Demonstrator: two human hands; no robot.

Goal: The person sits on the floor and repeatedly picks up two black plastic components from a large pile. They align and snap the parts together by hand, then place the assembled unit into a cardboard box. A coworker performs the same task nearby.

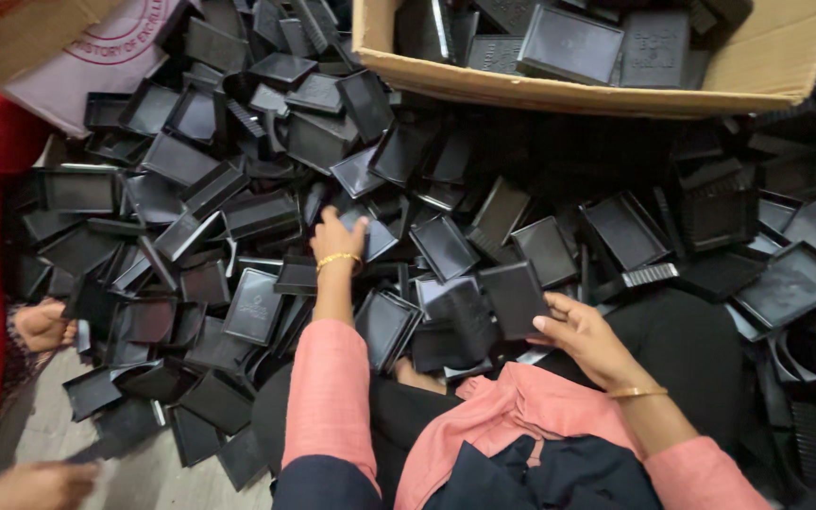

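Dozens of shallow black plastic trays [266,208] lie heaped on the floor [68,425] below a cardboard box [606,80] at the top edge, and the left hand [337,236] reaches into the pile, its grip spread loose over the trays and closed on none. The right hand [583,340] pinches a small stack of trays [469,312] over the lap; held only at one edge, that stack could fan out and spill, and another person's hand [42,326] works close by at the left.

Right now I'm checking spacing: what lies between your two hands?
In the head view, overlapping black plastic trays fill the stretch between left hand and right hand.
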